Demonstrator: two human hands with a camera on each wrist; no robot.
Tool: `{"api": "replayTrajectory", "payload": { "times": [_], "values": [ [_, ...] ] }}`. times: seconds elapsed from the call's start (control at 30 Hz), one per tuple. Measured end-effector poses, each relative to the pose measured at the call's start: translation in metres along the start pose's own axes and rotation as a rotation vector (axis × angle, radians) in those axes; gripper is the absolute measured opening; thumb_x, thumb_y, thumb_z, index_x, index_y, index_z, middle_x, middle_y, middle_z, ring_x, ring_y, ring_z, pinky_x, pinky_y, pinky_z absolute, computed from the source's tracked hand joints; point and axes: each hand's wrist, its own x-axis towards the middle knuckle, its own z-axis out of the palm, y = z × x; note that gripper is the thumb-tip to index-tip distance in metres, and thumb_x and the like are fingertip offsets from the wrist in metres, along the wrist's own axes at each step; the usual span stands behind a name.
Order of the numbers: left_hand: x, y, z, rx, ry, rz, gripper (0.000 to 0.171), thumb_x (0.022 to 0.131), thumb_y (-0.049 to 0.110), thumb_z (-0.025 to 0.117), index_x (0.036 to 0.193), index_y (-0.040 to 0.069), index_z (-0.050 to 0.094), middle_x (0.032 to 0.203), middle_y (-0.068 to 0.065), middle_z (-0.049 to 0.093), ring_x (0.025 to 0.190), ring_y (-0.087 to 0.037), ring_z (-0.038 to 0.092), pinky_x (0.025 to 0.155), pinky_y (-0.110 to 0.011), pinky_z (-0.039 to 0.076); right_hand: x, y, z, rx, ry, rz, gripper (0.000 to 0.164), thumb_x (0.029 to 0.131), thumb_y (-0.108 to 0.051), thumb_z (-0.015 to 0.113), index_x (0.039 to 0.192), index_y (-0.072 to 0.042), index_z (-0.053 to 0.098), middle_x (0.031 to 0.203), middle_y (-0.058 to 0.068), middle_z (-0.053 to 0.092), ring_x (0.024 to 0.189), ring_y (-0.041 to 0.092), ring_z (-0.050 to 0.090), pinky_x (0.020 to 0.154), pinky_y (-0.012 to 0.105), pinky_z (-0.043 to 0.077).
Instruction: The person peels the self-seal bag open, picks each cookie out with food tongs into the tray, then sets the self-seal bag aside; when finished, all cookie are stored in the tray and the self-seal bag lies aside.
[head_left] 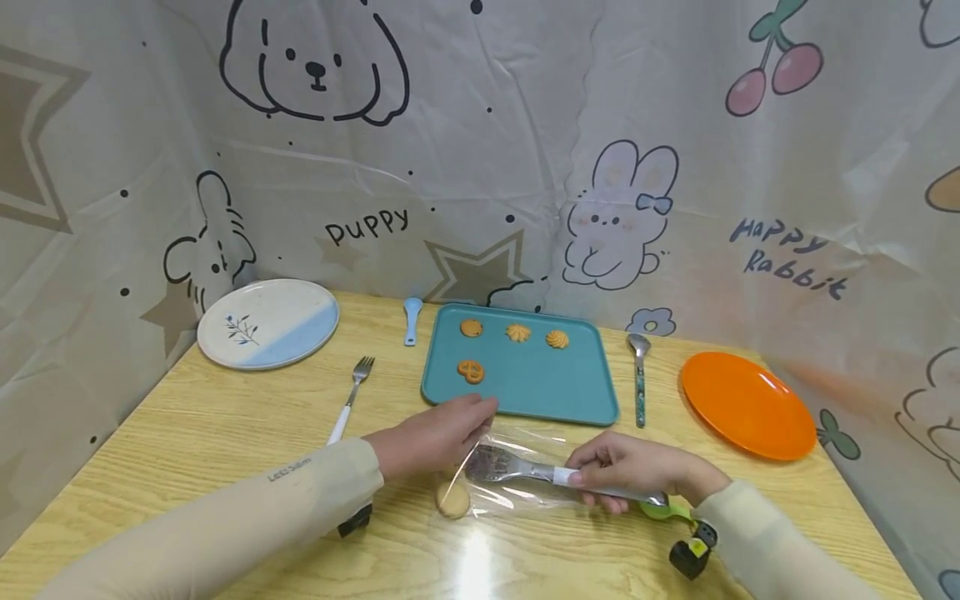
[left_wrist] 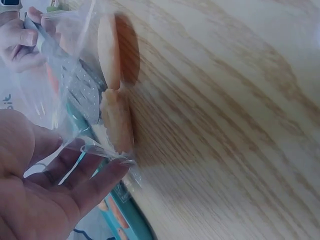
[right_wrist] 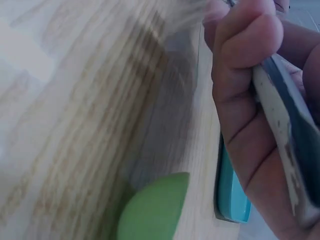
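Note:
My left hand (head_left: 442, 429) holds the mouth edge of a clear plastic bag (head_left: 517, 504); in the left wrist view the film runs across its fingers (left_wrist: 97, 185). My right hand (head_left: 630, 467) grips silver metal tongs (head_left: 528, 469) around the handle. The tongs' slotted head (left_wrist: 80, 85) lies at the bag, near my left hand. A round pale cookie (head_left: 452, 500) is just below the left fingers, by the bag's edge. The left wrist view shows two cookie pieces (left_wrist: 110, 52) end to end; whether the film covers them I cannot tell.
Behind the hands, a teal tray (head_left: 547, 383) carries several cookies. A fork (head_left: 350, 400) and blue-white plate (head_left: 262, 325) are at left, a light-blue spoon (head_left: 412, 321) behind. At right are a spoon (head_left: 640, 379), an orange plate (head_left: 750, 408) and a green utensil (head_left: 663, 510) beneath the right hand.

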Motion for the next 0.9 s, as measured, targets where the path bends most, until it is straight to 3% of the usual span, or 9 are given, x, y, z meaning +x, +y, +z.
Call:
{"api": "replayTrajectory", "payload": {
  "times": [0.27, 0.5, 0.73, 0.9],
  "values": [
    [0.0007, 0.0005, -0.0009, 0.001, 0.006, -0.007, 0.013, 0.102, 0.014, 0.047, 0.09, 0.015, 0.046, 0.078, 0.004, 0.042, 0.072, -0.008, 0.04, 0.061, -0.019, 0.037, -0.0005, 0.0011, -0.0009, -0.007, 0.031, 0.012, 0.029, 0.102, -0.022, 0.049, 0.11, 0.002, 0.063, 0.088, 0.043, 0.056, 0.055, 0.003, 0.055, 0.05, 0.018, 0.048],
    [0.0022, 0.0006, 0.0, -0.011, 0.002, -0.029, 0.011, 0.102, 0.015, 0.047, 0.092, 0.016, 0.048, 0.082, 0.004, 0.046, 0.075, -0.009, 0.045, 0.063, -0.019, 0.042, 0.0038, 0.005, 0.0002, 0.003, 0.018, -0.023, 0.028, 0.102, -0.02, 0.048, 0.114, 0.002, 0.061, 0.09, 0.042, 0.056, 0.057, 0.004, 0.057, 0.053, 0.017, 0.05],
    [0.0016, -0.0016, -0.0003, -0.031, 0.007, -0.039, 0.011, 0.103, 0.017, 0.045, 0.092, 0.015, 0.048, 0.082, 0.004, 0.045, 0.076, -0.009, 0.044, 0.063, -0.02, 0.041, 0.0057, 0.0069, 0.0006, -0.026, 0.079, -0.016, 0.029, 0.101, -0.023, 0.052, 0.117, -0.002, 0.062, 0.088, 0.029, 0.065, 0.057, 0.006, 0.058, 0.052, 0.018, 0.051],
    [0.001, -0.0008, -0.0019, -0.024, 0.01, -0.037, 0.013, 0.103, 0.016, 0.045, 0.09, 0.015, 0.046, 0.08, 0.003, 0.044, 0.075, -0.01, 0.042, 0.063, -0.021, 0.039, 0.007, 0.0061, 0.001, 0.013, 0.038, -0.002, 0.03, 0.102, -0.023, 0.049, 0.118, 0.0, 0.06, 0.091, 0.033, 0.063, 0.058, 0.005, 0.058, 0.052, 0.017, 0.05]
  ]
}}
